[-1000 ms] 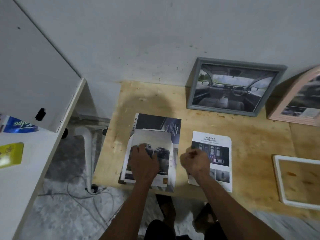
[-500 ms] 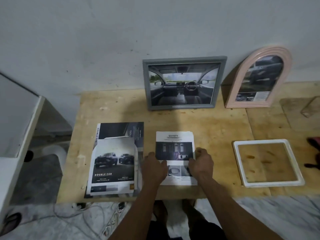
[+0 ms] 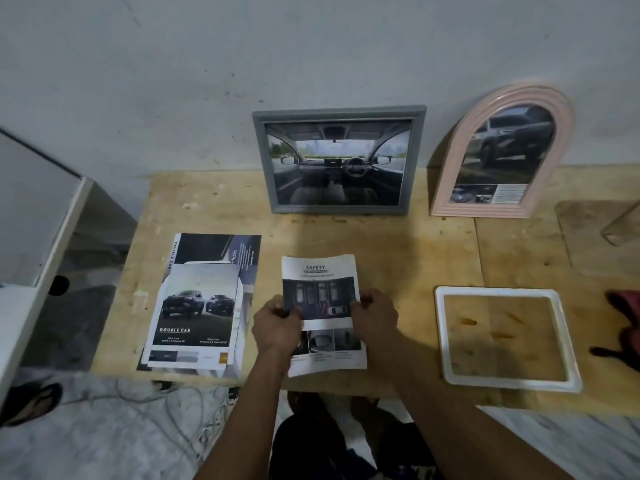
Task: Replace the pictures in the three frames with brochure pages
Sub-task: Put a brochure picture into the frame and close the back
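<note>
A white "SAFETY" brochure page [image 3: 320,275] is lifted slightly off the wooden table [image 3: 398,258], its top edge curling. My left hand [image 3: 277,327] pinches its left edge and my right hand [image 3: 375,315] pinches its right edge. A stack of "DOUBLE CAB" brochure pages [image 3: 199,306] lies to the left. A grey rectangular frame [image 3: 339,162] with a car-interior picture and a pink arched frame [image 3: 502,152] with a car picture lean on the wall. A white frame [image 3: 505,337] lies flat at the right with bare wood showing through it.
A white cabinet [image 3: 31,237] stands at the left. Cables and a power strip [image 3: 194,407] lie on the floor below the table's front edge. A dark red object [image 3: 625,317] sits at the far right edge. My feet [image 3: 332,407] show under the table.
My hands left the brochure stack and moved right to the SAFETY page. Both now pinch its sides and have raised it off the table. The view swung right.
</note>
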Demonstrator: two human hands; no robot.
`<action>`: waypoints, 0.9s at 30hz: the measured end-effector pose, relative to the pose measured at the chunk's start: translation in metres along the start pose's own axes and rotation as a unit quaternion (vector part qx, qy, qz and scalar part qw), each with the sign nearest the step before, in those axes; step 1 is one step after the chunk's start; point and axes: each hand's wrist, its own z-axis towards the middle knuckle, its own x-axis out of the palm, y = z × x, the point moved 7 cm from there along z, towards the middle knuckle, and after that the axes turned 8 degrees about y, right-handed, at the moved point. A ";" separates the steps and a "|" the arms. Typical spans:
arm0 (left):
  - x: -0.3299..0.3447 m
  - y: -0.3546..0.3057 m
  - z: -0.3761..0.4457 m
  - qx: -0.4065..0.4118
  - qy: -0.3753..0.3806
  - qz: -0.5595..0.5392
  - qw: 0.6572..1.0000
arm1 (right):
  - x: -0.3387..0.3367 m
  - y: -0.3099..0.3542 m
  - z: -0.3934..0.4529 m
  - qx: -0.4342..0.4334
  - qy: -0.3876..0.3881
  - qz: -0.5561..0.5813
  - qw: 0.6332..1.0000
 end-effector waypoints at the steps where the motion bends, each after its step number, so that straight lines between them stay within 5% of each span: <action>1: 0.001 0.000 -0.005 0.001 -0.001 -0.019 1.000 | -0.006 0.000 -0.003 -0.006 0.010 0.008 1.000; 7: 0.018 -0.002 -0.046 -0.001 0.027 -0.195 0.980 | -0.047 -0.009 -0.022 -0.055 0.033 0.081 0.995; 11: 0.037 0.001 -0.078 -0.003 0.048 -0.311 0.949 | -0.078 -0.042 -0.054 -0.048 -0.016 0.171 0.984; 17: 0.082 0.029 -0.139 -0.015 0.069 -0.387 0.919 | -0.084 -0.102 -0.107 0.002 -0.029 0.380 0.924; 27: 0.143 0.032 -0.191 -0.039 0.134 -0.373 0.917 | -0.177 -0.164 -0.132 -0.048 -0.095 0.324 0.940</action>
